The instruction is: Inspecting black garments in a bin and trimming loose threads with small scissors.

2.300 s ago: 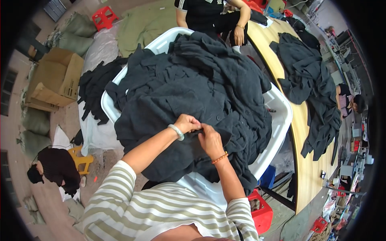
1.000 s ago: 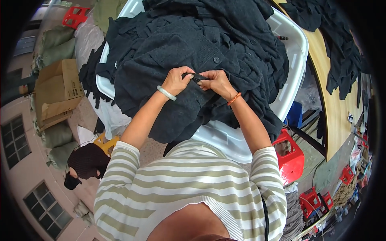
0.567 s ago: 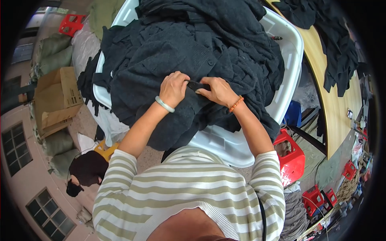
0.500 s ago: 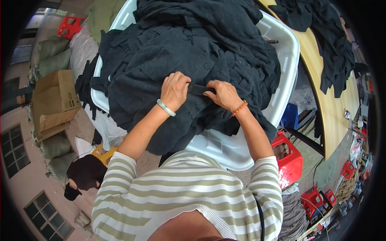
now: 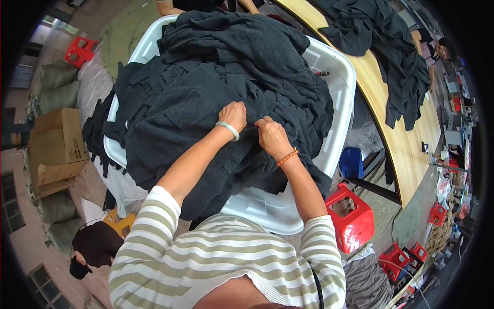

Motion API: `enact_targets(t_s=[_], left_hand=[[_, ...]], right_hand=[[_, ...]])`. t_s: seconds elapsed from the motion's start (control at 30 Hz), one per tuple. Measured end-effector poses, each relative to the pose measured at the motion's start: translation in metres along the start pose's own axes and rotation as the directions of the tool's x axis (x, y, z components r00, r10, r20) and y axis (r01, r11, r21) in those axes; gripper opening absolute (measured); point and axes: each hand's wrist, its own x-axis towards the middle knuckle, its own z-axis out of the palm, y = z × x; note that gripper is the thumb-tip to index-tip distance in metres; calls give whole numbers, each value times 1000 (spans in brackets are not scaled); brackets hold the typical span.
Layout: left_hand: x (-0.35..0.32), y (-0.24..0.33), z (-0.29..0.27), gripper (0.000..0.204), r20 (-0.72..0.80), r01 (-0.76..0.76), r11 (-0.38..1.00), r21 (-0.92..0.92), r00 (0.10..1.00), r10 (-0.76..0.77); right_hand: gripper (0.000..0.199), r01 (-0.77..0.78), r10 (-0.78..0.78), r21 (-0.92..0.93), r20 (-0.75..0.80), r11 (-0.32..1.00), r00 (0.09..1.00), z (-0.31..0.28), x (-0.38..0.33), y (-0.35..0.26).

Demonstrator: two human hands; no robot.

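A large heap of dark charcoal garments (image 5: pixel 216 67) with buttons fills a white plastic tub (image 5: pixel 346 95) in front of me. My left hand (image 5: pixel 233 115), above a pale bangle, is closed on the cloth of the top garment (image 5: pixel 180 116). To its right and slightly nearer, my right hand (image 5: pixel 272 138), with an orange bead bracelet at the wrist, pinches the same cloth. A short stretch of dark fabric lies between the two hands. The fingertips are partly hidden by the hands and folds.
A pale wooden table (image 5: pixel 363 64) with more dark garments (image 5: pixel 370 36) stands to the right. A red stool (image 5: pixel 355 219) is beside the tub. At left are a cardboard box (image 5: pixel 56 149), stuffed sacks (image 5: pixel 56 208) and a bent-over person (image 5: pixel 98 242). Another person's arm (image 5: pixel 167 7) shows beyond the tub.
The black strip stretched between my hands before no longer shows. Both hands are closer to the cloth and slightly nearer me. The view has shifted, bringing people into sight beyond the tub and table.
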Motion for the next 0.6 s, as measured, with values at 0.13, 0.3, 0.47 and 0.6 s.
enact_targets(t_s=[0.13,0.3,0.47,0.6], left_hand=[[3,-19,-2,4,351,350,611,-710,928,-124],[-5,-17,-3,16,447,451,504,-737,884,-139],[-13,-21,2,5,426,415,532,-738,898,-109],[-19,-27,-4,7,462,453,513,-730,879,-119]], right_hand=[[17,156,-155,95,-18,983,988,2,10,-13],[21,37,-31,120,-50,992,998,-6,2,-28],[29,75,-70,132,-40,988,997,-3,-1,-28],[31,117,-117,116,-1,986,993,2,-2,-30]])
